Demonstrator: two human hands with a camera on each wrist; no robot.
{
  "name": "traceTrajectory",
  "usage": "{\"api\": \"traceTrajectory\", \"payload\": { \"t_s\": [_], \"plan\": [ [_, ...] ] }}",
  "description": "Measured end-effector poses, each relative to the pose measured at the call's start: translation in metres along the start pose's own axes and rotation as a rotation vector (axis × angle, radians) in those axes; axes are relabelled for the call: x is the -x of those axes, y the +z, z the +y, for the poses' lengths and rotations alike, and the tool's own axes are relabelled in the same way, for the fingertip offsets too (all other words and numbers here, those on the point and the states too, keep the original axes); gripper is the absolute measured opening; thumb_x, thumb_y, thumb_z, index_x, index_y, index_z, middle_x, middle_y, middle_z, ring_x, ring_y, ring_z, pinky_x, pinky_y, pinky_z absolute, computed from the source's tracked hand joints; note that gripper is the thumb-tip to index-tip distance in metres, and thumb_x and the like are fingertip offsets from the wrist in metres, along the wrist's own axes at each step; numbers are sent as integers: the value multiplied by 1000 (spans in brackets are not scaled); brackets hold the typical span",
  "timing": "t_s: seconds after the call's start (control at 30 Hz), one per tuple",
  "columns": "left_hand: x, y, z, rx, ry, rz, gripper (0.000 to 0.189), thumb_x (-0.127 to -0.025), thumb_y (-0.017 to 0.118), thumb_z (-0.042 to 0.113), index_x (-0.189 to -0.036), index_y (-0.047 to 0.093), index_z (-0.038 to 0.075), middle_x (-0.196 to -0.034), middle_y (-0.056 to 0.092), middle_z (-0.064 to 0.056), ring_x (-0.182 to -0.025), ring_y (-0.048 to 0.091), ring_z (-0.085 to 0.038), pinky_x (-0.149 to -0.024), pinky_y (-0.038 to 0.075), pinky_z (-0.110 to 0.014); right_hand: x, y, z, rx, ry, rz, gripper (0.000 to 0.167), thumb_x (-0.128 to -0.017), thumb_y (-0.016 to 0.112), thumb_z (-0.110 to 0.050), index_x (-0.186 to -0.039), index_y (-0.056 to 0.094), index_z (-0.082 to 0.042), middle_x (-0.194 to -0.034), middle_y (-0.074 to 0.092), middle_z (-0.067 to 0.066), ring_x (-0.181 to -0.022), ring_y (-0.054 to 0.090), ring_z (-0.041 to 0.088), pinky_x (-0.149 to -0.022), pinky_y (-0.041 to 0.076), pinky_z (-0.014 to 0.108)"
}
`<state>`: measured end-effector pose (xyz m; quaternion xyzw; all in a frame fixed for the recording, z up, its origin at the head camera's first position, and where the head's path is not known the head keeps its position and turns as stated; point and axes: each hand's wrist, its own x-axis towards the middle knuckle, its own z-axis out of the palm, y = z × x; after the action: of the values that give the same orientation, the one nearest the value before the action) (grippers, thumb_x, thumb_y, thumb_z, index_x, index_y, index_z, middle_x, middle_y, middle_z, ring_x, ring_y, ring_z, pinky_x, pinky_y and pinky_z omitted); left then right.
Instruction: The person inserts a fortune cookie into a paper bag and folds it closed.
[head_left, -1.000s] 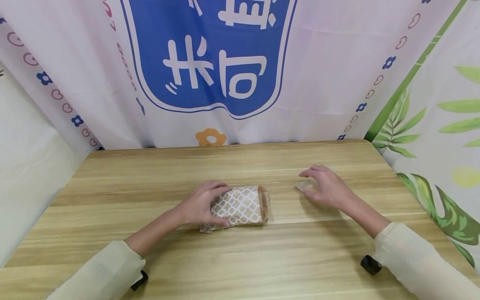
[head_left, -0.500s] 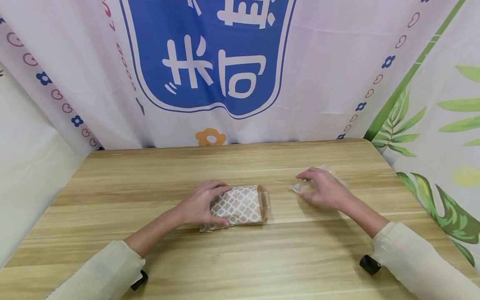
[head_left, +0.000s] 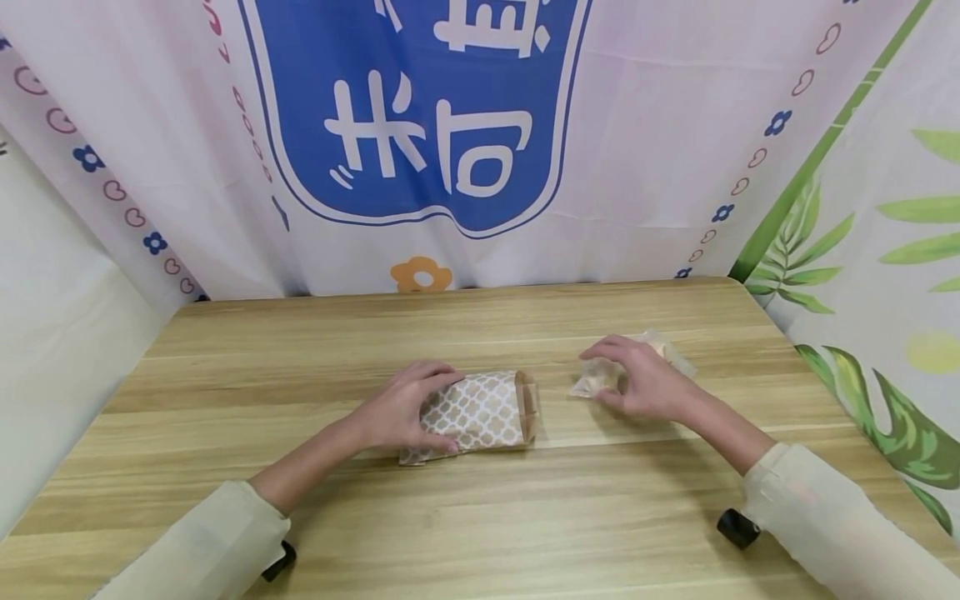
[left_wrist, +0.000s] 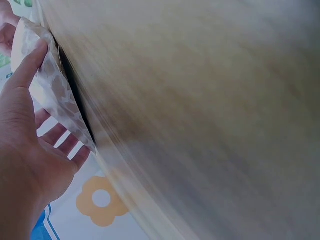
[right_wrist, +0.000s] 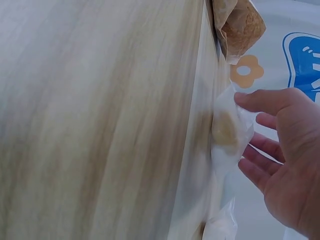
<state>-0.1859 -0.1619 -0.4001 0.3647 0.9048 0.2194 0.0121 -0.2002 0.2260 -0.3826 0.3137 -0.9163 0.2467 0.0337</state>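
Observation:
My left hand (head_left: 408, 410) grips a paper bag (head_left: 480, 408) with a white and tan lattice pattern, which lies on the table. Its thumb is on one side and the fingers on the other. The bag's brown mouth (right_wrist: 242, 30) gapes toward the right hand. To the right, my right hand (head_left: 645, 382) holds a small clear plastic packet (right_wrist: 227, 132) between thumb and fingers, low over the table. Something pale yellow shows inside it; its kind cannot be told. A second clear packet (head_left: 660, 346) lies just behind the right hand, partly hidden by it.
The wooden table (head_left: 480, 517) spreads around both hands. A printed curtain (head_left: 637, 167) hangs along its far edge, and a leaf-patterned cloth (head_left: 892, 333) hangs on the right.
My right hand has shifted left toward the bag with the packet in its fingers, and the second packet has come into sight behind it. The left hand and bag have stayed put.

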Motion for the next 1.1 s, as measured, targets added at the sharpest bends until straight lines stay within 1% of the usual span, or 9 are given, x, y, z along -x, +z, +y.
{"api": "traceTrajectory", "payload": {
  "t_s": [0.1,0.3,0.47,0.67,0.9,1.1],
  "plan": [
    [0,0,0,0,-1,-2,97,-73,91,54,-147,55,2,-148,54,-19,-139,48,-40,-112,41,-64,0,-1,0,5,37,13,51,-83,85,-13,-129,67,2,-131,66,20,-123,61,43,-105,50,60],
    [-1,0,2,-2,3,-1,97,-73,91,54,-147,55,2,-147,54,-19,-138,48,-40,-112,41,-64,0,-2,0,25,143,5,62,-85,86,-23,-131,63,11,-127,67,28,-117,64,46,-102,51,59],
    [-1,-1,2,-2,1,0,97,-73,91,54,-147,55,2,-147,54,-19,-138,48,-40,-112,41,-65,0,-2,0,33,202,-9,70,-85,86,-30,-131,60,15,-127,66,32,-119,63,47,-102,51,59],
    [0,-1,2,-5,-1,2,96,-73,91,54,-147,56,2,-147,54,-20,-138,48,-40,-112,41,-65,0,-2,2,41,226,-56,76,-81,88,-36,-129,61,17,-124,67,32,-117,64,46,-100,53,58],
    [0,-1,1,-8,-4,5,97,-73,90,54,-146,56,2,-147,54,-19,-138,49,-40,-111,41,-64,2,-5,1,58,219,-106,84,-79,88,-41,-131,58,19,-131,60,37,-126,56,53,-107,45,62],
    [0,-2,2,0,-12,2,97,-73,91,53,-147,55,2,-148,54,-19,-138,48,-40,-112,40,-65,2,-10,-3,54,283,-132,78,-83,82,-36,-134,57,18,-133,60,35,-126,56,52,-108,46,62]
  ]
}}
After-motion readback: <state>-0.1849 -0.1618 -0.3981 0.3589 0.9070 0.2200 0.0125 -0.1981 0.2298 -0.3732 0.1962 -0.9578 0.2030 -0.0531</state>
